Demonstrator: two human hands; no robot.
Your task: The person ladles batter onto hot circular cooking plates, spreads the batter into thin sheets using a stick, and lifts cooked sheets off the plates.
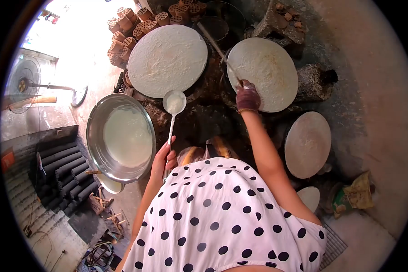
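Note:
My left hand [165, 156] is closed round the handle of a metal ladle [174, 102], whose bowl holds some white batter, just below the left round white disc [167, 61]. On my right hand [248, 96] is a dark red glove. It grips a long thin stick [217, 49] over the left edge of the right round disc [263, 72], which has a yellowish patch. A large steel basin [95, 136] of white batter [128, 136] stands left of my left hand.
Clay-coloured perforated cylinders [138, 27] are stacked behind the left disc. Dark cylinders [65, 167] are piled at the left, below a standing fan [25, 85]. A smaller disc [308, 145] lies right of my right arm, near a crumpled bag [359, 192].

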